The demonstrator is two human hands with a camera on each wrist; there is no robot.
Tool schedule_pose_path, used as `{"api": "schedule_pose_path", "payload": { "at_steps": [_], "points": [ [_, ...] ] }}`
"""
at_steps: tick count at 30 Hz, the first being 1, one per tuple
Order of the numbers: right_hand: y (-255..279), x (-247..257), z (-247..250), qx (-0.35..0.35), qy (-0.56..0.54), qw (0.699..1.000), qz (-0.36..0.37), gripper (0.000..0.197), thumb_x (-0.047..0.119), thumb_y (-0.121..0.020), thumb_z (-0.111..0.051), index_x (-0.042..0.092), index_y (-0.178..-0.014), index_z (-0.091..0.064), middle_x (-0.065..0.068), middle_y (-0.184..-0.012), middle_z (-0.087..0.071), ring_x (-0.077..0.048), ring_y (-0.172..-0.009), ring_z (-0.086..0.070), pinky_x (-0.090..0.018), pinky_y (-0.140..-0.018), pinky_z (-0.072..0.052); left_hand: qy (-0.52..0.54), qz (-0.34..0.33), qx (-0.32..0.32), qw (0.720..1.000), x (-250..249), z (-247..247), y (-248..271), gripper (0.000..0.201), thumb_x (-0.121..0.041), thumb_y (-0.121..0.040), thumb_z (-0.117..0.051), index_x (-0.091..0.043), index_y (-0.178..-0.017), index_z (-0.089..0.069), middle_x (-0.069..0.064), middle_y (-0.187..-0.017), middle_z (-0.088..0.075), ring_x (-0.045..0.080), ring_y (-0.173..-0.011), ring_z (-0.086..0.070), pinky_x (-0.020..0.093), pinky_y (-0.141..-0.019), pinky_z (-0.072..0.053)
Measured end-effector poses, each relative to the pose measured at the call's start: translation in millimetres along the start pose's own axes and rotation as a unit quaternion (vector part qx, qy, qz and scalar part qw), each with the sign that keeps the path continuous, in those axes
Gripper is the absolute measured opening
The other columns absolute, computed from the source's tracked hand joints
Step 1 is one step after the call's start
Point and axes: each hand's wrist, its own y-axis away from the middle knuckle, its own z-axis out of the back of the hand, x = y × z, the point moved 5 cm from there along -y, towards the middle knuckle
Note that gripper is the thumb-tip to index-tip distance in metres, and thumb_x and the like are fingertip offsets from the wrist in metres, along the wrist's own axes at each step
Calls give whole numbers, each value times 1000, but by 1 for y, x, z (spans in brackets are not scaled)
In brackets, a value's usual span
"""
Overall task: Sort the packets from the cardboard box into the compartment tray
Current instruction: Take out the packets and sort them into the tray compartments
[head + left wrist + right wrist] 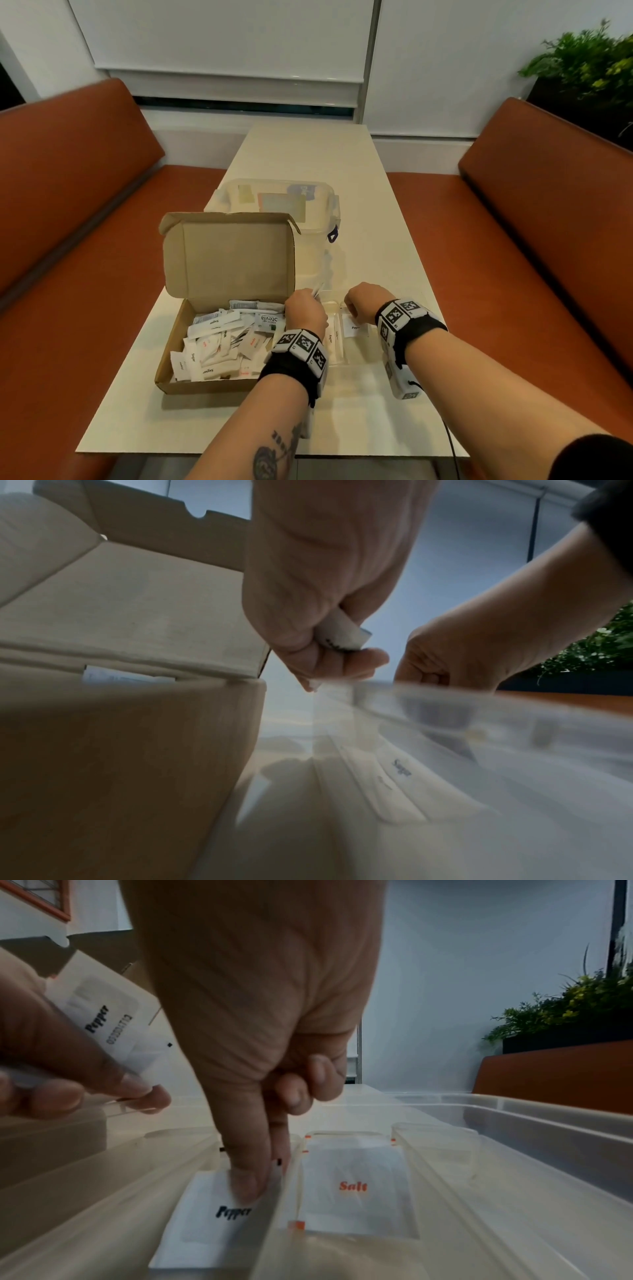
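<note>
Two grips: left hand (68,1069) pinches Pepper packet (113,1015); right fingertip (246,1185) presses another.

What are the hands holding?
The left hand pinches a white paper Pepper packet by its lower end. The right hand only presses another Pepper packet down.

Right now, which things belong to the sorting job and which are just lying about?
Job: cardboard box of packets; compartment tray; Pepper packet in left hand; right hand on tray's Pepper packet; Salt packet.
Idle: lidded plastic tub; plant.
</note>
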Motion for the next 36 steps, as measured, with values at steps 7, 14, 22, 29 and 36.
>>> {"api": "schedule_pose_path", "payload": {
  "at_steps": [7,14,22,29,36],
  "points": [
    [6,-4,4,-28,-39,999,-9,17,8,-87,-59,6,-104,-62,-11,-109,-63,-26,-95,-60,-32,-82,-48,58,3,31,998,-2,0,-1,19,-7,-96,-50,5,-103,-63,23,-84,-66,34,-71,-67,48,-73,-58],
    [32,-21,26,-240,-357,902,-47,21,21,-95,-51,13,-107,-66,-6,-99,-68,-18,-85,-60,-30,-79,-47,209,-32,123,970,-16,6,24,12,-10,-89,-62,-10,-100,-68,9,-73,-68,12,-45,-60,24,-49,-52],
    [56,-10,39,-191,-497,844,54,25,21,-88,-63,26,-111,-69,6,-91,-67,-5,-73,-60,-9,-62,-46,264,-35,336,903,-34,-8,52,15,-3,-90,-59,-13,-101,-61,8,-80,-70,10,-53,-62,17,-48,-49],
    [53,-23,28,-183,-521,833,33,1,13,-83,-69,13,-84,-69,6,-64,-61,0,-54,-54,-13,-56,-44,302,-4,354,885,-29,-14,53,15,-5,-86,-66,-11,-100,-66,11,-86,-69,9,-55,-60,17,-50,-49],
    [49,-43,19,-262,-591,762,-37,5,9,-83,-69,11,-81,-66,-2,-67,-61,-14,-61,-55,-22,-58,-48,352,70,319,877,-15,-12,43,12,1,-83,-68,-1,-94,-67,17,-90,-71,11,-65,-66,17,-59,-55]
  ]
}}
